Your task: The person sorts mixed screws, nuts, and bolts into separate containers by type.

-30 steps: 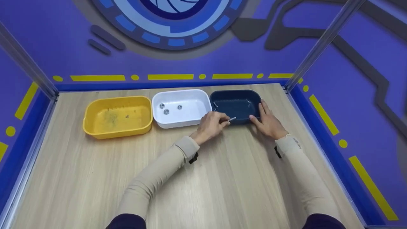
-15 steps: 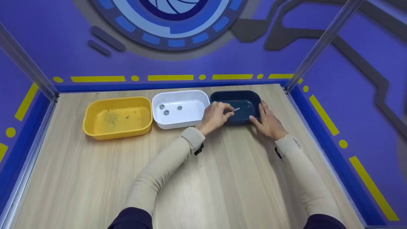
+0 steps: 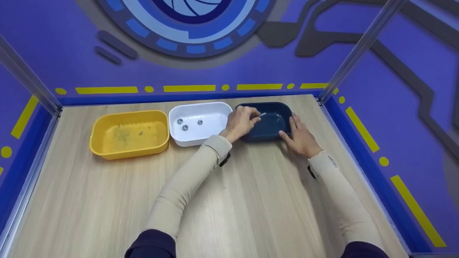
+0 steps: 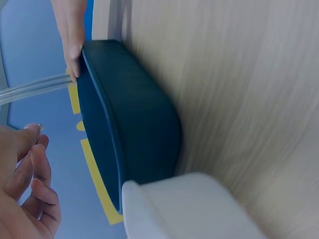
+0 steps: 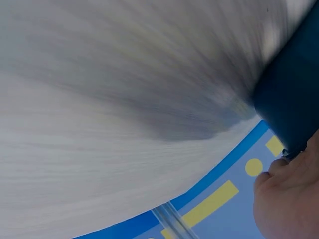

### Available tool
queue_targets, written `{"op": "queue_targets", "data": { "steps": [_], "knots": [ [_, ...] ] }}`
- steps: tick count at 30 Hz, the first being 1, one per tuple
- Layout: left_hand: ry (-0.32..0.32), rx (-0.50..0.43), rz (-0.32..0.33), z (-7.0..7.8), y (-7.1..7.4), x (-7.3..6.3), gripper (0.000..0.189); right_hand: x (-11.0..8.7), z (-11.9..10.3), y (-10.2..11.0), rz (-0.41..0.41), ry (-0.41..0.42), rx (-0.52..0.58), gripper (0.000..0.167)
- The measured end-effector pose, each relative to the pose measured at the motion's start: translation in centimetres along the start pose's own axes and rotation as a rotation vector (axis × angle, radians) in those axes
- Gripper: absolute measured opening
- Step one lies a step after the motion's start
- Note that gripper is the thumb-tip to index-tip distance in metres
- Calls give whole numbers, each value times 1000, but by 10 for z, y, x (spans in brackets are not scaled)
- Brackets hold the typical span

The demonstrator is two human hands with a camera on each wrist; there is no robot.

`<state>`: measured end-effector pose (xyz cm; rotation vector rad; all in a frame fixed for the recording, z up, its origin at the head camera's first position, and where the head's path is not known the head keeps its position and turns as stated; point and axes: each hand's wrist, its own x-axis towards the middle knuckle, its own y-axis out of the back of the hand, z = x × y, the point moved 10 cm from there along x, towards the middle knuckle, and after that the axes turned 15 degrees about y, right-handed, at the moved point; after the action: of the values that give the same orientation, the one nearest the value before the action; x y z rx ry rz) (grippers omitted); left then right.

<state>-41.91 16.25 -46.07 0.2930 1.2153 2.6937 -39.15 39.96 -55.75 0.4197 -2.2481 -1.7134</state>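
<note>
My left hand (image 3: 239, 123) is over the left part of the dark blue bin (image 3: 265, 137), pinching a slim silver screw (image 3: 262, 114) between thumb and fingertips. In the left wrist view only a small metal tip of the screw (image 4: 41, 127) shows past the fingers, above the bin's rim. At the bin's right end rests my right hand (image 3: 304, 140), its fingers lying straight along the outer wall and the thumb at the near rim. In the right wrist view, part of the right hand (image 5: 289, 191) touches the bin's dark wall.
Left of the dark bin stands a white bin (image 3: 192, 142) with three metal nuts (image 3: 185, 127) inside. A yellow bin (image 3: 136, 154) with a small dark piece (image 3: 140, 133) in it is further left. Purple panels (image 3: 222, 75) enclose the wooden table (image 3: 229, 208).
My left hand has lifted from the dark bin's near rim and moved away from me over it, carrying the screw. The right hand stays at the bin's right end.
</note>
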Motion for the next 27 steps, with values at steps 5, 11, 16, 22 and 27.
{"op": "queue_targets", "data": {
  "steps": [5, 11, 16, 22, 27],
  "knots": [
    [24, 29, 9, -2, 7, 11, 19, 2, -3, -1, 2, 17, -12, 99],
    [62, 41, 24, -1, 2, 24, 17, 1, 1, 0, 6, 9, -21, 99],
    [96, 40, 32, 0, -7, 32, 16, 1, 2, 2, 8, 12, -12, 99],
    [96, 35, 41, 3, -10, 33, 15, 3, 1, 1, 6, 13, -7, 98],
    [75, 40, 52, 9, -12, 32, 16, 0, 2, 1, 9, 15, -9, 100]
  ]
}}
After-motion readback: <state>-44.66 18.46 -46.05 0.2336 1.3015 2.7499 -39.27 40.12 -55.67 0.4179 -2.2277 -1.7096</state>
